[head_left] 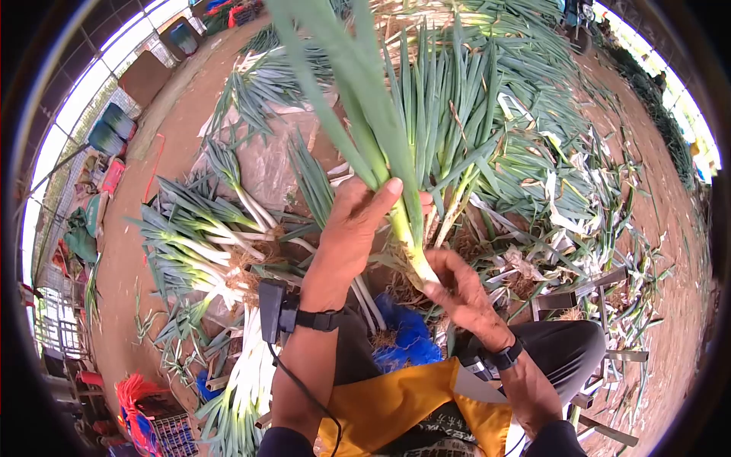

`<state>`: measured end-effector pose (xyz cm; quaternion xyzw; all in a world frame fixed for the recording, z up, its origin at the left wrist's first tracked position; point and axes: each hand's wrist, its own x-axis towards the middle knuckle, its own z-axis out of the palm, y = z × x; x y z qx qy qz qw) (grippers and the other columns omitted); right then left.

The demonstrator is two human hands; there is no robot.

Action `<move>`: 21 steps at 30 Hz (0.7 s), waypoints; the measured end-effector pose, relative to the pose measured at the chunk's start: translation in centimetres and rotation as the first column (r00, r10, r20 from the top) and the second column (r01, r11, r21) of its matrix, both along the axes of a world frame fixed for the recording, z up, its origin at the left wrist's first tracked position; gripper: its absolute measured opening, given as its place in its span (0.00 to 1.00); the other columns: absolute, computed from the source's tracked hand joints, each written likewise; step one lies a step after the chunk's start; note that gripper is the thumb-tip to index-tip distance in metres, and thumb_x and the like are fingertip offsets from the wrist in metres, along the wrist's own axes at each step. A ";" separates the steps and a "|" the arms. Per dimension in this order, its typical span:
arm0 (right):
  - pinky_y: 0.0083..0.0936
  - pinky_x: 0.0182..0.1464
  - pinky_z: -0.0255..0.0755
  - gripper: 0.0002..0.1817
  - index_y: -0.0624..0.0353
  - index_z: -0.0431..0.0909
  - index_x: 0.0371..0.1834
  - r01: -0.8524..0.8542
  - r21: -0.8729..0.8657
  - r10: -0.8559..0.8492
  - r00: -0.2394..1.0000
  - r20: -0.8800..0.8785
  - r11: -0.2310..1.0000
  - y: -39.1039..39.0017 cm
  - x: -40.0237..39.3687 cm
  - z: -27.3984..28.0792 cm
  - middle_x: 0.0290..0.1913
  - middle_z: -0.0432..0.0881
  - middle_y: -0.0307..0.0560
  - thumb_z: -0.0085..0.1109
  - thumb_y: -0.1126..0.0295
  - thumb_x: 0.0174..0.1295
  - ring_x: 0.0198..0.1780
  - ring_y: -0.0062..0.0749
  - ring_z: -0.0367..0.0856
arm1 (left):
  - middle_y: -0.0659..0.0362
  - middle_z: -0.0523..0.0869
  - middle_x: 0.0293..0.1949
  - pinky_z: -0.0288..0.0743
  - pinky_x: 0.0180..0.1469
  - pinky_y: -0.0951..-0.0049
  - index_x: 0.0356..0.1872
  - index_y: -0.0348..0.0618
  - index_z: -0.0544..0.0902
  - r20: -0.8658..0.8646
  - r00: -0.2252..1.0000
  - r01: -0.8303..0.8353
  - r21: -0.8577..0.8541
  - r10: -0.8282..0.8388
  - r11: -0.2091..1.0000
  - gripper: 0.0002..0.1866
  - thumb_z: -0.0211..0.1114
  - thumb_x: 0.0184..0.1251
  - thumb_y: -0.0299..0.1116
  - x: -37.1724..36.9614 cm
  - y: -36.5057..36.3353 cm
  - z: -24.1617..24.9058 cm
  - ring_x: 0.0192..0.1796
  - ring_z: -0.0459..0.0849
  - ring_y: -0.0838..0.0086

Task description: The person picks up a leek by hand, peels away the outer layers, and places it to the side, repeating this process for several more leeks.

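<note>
A large green onion stands tilted in front of me, its broad green leaves rising past the top of the view. My left hand wraps round it where the leaves meet the pale stem, thumb lying along the front. Lower down, my right hand has its fingers closed at the white root end, thumb against the stem. Some dry outer skin shows on the stem between the hands. Whether the right fingers grip the stem itself or a loose layer of skin is hard to tell.
White-stemmed green onions lie in a pile on the left. A big heap of leafy onions spreads ahead and right, with stripped leaves strewn nearby. Blue plastic lies by my knees; a metal frame stands at right.
</note>
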<state>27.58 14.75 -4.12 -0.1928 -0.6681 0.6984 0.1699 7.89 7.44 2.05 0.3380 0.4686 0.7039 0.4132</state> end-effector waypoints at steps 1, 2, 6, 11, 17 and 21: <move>0.24 0.52 0.73 0.16 0.62 0.76 0.57 0.099 -0.089 -0.104 0.993 -0.061 0.991 -0.4 -0.7 0.3 0.47 0.82 0.44 0.60 0.78 0.66 0.46 0.23 0.78 | 0.43 0.88 0.44 0.83 0.53 0.62 0.53 0.29 0.78 0.012 1.000 -0.007 0.004 0.006 1.000 0.19 0.56 0.78 0.39 0.2 0.1 0.1 0.46 0.89 0.61; 0.24 0.52 0.73 0.15 0.64 0.77 0.55 0.176 0.052 -0.169 0.979 -0.118 0.983 -0.2 -1.6 0.2 0.43 0.83 0.44 0.61 0.75 0.66 0.43 0.22 0.78 | 0.45 0.88 0.44 0.83 0.53 0.64 0.55 0.30 0.78 0.045 0.999 -0.016 -0.004 0.017 1.000 0.18 0.56 0.78 0.38 0.6 0.3 0.1 0.47 0.89 0.63; 0.20 0.37 0.71 0.08 0.63 0.81 0.46 0.122 0.010 -0.122 0.991 -0.055 0.992 -0.1 -3.9 2.8 0.29 0.81 0.36 0.63 0.73 0.67 0.31 0.17 0.75 | 0.49 0.88 0.44 0.83 0.52 0.66 0.55 0.31 0.78 -0.049 0.999 0.020 0.027 -0.019 0.999 0.18 0.58 0.78 0.38 0.8 1.1 -1.1 0.47 0.88 0.65; 0.19 0.36 0.74 0.07 0.63 0.84 0.42 0.217 -0.244 -0.254 0.958 -0.133 0.945 -0.8 -4.8 1.4 0.30 0.83 0.37 0.62 0.71 0.68 0.31 0.17 0.79 | 0.49 0.88 0.44 0.82 0.52 0.65 0.53 0.32 0.79 -0.106 0.993 -0.043 0.040 0.047 0.998 0.18 0.58 0.78 0.40 0.2 0.7 -1.5 0.47 0.88 0.65; 0.23 0.36 0.81 0.06 0.63 0.84 0.41 0.316 -0.624 -0.477 0.872 -0.105 0.715 0.9 -4.4 -0.6 0.32 0.85 0.43 0.63 0.71 0.67 0.31 0.25 0.83 | 0.51 0.87 0.39 0.81 0.48 0.65 0.48 0.35 0.80 0.102 0.994 -0.045 0.103 0.034 0.994 0.17 0.55 0.79 0.41 0.0 0.1 -0.2 0.43 0.87 0.65; 0.21 0.29 0.78 0.07 0.61 0.82 0.42 0.457 -0.294 -0.518 0.836 -0.181 0.840 8.4 1.9 -2.2 0.35 0.84 0.41 0.63 0.69 0.67 0.30 0.23 0.80 | 0.52 0.87 0.36 0.80 0.48 0.65 0.48 0.36 0.80 0.180 0.981 -0.099 0.140 0.073 0.985 0.17 0.53 0.80 0.41 -1.9 -1.1 -0.3 0.41 0.86 0.65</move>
